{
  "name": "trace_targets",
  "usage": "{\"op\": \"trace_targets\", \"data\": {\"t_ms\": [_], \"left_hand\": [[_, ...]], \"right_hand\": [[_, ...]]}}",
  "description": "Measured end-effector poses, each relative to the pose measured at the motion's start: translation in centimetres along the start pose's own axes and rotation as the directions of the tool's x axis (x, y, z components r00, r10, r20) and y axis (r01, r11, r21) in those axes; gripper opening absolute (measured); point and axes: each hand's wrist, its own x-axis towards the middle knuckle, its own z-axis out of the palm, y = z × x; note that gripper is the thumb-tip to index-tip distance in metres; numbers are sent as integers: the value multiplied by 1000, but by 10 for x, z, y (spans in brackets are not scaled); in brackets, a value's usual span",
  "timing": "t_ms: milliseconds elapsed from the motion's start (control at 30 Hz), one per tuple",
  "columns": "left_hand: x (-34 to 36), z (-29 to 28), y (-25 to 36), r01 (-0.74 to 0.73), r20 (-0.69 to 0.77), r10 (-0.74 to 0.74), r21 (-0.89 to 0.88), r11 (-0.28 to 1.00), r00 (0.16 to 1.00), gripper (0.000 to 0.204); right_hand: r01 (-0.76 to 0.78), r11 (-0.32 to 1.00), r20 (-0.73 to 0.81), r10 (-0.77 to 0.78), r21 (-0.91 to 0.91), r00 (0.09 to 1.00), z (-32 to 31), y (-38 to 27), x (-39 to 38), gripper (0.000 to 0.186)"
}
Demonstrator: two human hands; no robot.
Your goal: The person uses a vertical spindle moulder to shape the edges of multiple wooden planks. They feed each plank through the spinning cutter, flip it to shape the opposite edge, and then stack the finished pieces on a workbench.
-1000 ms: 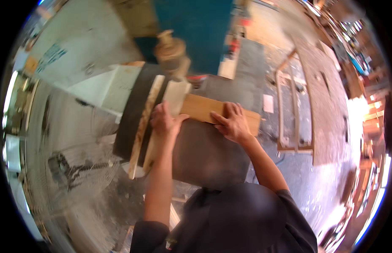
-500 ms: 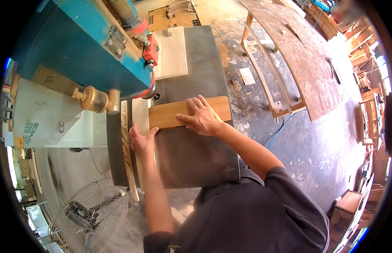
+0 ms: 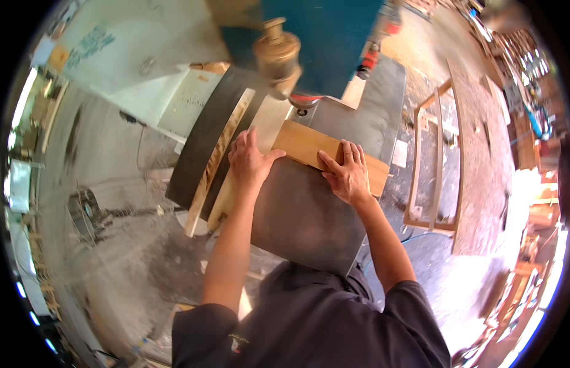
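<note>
A flat brown wooden board point(image 3: 306, 142) lies across the dark machine table point(image 3: 303, 205), its left end against a pale wooden strip point(image 3: 267, 122). My right hand point(image 3: 347, 175) lies over the board's right part, its fingers spread and stretched toward the far edge. My left hand point(image 3: 249, 161) rests on the pale strip with its fingers apart, and its thumb points to the board's near left corner. Whether the thumb touches the board I cannot tell. Just beyond the board's left end is the round lower head point(image 3: 304, 103) of the machine, partly hidden by its housing.
The blue machine body point(image 3: 321, 49) with a brass-coloured cup point(image 3: 277, 58) overhangs the table's far side. A mottled narrow strip point(image 3: 220, 162) lies left of the pale one. A wire-caged fan point(image 3: 88, 211) stands at left, a wooden frame and large panel point(image 3: 481, 165) at right.
My view has turned, so the machine and table appear rotated and shifted right. Both hands keep nearly the same places on the board and the pale strip.
</note>
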Motion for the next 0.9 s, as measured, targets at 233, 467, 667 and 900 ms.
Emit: {"op": "trace_targets", "data": {"t_ms": [233,467,667,900], "left_hand": [[-6,-6,4,77,-8,-77,-15,997,997,94],[-8,-16,6,106,-5,-107,-82,991,994,94],[-1,-12,10,138,-28,-141,-75,988,990,95],[1,-8,11,156,-66,-162,-94,983,985,93]], "right_hand": [[48,998,46,-46,-42,998,2,-1,2,59],[117,987,29,-114,-107,993,8,4,5,62],[126,988,7,-125,-85,992,15,15,8,55],[130,987,22,-128,-93,991,20,27,10,56]]}}
